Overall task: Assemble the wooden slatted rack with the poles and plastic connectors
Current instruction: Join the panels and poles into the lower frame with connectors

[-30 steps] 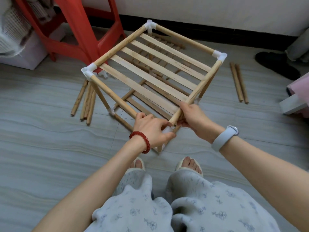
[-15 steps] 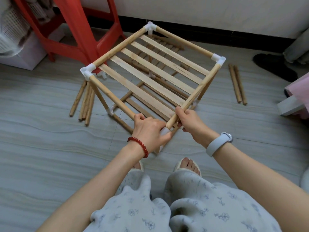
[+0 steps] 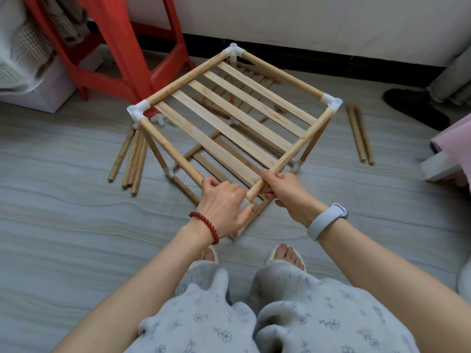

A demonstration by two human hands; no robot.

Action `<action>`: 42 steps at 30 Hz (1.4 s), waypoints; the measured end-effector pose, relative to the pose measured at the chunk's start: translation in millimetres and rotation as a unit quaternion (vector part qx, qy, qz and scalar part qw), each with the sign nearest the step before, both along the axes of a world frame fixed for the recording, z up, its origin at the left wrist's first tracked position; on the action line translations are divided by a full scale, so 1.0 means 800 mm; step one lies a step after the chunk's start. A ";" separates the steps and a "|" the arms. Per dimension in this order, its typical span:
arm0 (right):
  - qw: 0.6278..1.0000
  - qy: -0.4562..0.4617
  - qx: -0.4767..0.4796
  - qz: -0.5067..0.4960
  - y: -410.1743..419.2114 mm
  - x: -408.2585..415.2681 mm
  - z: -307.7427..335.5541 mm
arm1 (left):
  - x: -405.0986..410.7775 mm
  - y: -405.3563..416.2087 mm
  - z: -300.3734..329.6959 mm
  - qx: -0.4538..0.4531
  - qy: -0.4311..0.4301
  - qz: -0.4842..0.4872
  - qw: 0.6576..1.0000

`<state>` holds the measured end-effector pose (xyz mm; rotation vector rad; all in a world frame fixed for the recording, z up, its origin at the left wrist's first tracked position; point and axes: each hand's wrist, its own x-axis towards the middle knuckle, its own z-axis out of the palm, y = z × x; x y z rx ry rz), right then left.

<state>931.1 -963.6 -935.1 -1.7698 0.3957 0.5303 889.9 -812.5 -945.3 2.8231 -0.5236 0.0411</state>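
Note:
The wooden slatted rack stands on the floor in front of me, two tiers of slats framed by round poles with white plastic connectors at the corners. My left hand is closed over the near top corner, covering most of its white connector. My right hand grips the right top pole near its lower end, where that end meets the covered connector. Whether the pole end sits inside the connector is hidden.
Several loose poles lie on the floor left of the rack, two more poles lie to its right. A red plastic stool stands at back left beside a white basket. A dark slipper and a pink-white object sit at right.
Both hands keep their grip at the near corner. The rack and hands have shifted slightly in view as my head moved; the right hand slid a little along the pole.

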 end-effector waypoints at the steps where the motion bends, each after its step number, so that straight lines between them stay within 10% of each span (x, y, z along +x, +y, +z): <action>1: 1.000 -0.003 0.008 -0.004 0.001 -0.001 0.000 | 0.000 0.002 0.000 -0.002 -0.006 -0.002 1.000; 21: 0.996 0.055 0.008 0.066 -0.011 -0.006 0.006 | 0.007 0.010 -0.004 -0.035 -0.038 0.015 0.999; 26: 0.993 -0.031 -0.071 -0.091 -0.046 0.020 0.008 | 0.016 0.013 0.000 -0.072 -0.019 -0.010 0.997; 32: 0.935 -0.199 -0.291 -0.049 -0.054 0.063 0.010 | 0.023 0.041 0.009 -0.052 0.059 -0.041 0.996; 37: 0.787 -0.310 -0.505 0.171 -0.024 0.059 0.006 | 0.032 0.087 0.013 -0.043 0.087 0.030 0.995; 42: 0.694 -0.441 -0.513 0.246 0.003 0.044 0.002 | 0.020 0.129 0.002 -0.332 0.114 0.222 0.910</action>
